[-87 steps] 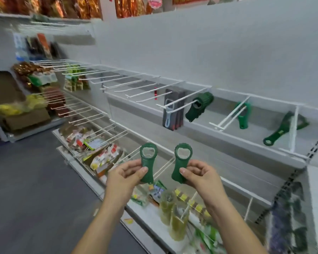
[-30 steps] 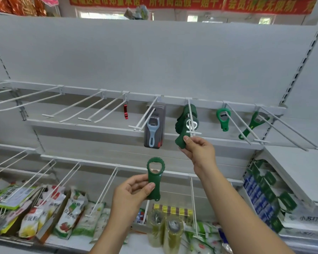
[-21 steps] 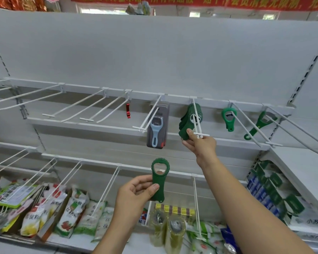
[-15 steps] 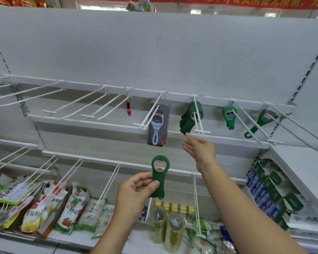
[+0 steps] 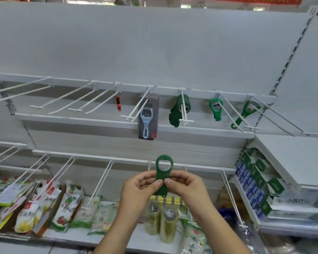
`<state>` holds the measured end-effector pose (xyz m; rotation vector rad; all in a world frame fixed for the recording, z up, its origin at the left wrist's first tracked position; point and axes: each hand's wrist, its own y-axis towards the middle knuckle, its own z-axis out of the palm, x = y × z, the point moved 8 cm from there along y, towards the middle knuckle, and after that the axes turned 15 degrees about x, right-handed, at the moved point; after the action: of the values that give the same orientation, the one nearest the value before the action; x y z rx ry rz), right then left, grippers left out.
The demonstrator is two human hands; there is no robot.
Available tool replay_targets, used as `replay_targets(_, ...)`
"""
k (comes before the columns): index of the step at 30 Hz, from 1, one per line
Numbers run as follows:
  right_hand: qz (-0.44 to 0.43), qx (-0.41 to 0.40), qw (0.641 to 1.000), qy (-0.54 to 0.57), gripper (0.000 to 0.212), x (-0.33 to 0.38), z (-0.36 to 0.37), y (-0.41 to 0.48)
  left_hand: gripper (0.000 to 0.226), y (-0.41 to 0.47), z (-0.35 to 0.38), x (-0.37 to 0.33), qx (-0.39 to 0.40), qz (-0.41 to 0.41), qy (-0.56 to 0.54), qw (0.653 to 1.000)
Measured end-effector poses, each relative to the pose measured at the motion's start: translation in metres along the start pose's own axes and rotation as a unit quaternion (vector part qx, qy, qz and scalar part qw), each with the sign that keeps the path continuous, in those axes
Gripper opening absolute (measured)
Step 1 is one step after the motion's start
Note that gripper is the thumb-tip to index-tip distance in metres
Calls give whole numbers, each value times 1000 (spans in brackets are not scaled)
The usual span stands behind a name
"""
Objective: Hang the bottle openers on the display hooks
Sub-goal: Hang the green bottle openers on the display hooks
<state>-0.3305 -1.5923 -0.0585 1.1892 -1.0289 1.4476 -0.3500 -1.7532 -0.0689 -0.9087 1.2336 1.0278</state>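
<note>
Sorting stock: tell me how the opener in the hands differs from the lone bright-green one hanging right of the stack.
The held opener is dark green; the hanging opener is brighter. The held opener is pinched by left hand and right hand; the hanging opener sits on a hook. The held opener's ring is scalloped; the hanging opener's looks smooth. Both point ring up.

both hands hold one bottle opener upright, near and low in the middle: left hand on its left, right hand on its right. far above, a stack of openers hangs on a hook. a peeler pack hangs just left of the stack, a single opener to its right, a tilted opener farther right. packets lie on the low shelf at left.
</note>
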Motion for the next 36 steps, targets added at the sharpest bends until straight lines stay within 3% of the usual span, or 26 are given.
replay_targets(8, 4, 10, 1000, 4, 13, 2, 1, -7, 30, -8, 3, -4, 8, -1, 18, 1000)
replay_targets(14, -62, -43, 996, 39, 11, 34, -17, -5, 29, -18, -13, -9, -24, 3, 18, 1000)
replay_targets(23, -168, -52, 984, 12, 17, 81, -23, 0, 26, -27, -18, -2, -22, -14, 29, 999)
replay_targets(36, -153, -104, 982, 42, 10, 72, -23, 37, 24, -31, -28, -3, -17, -15, 37, 999)
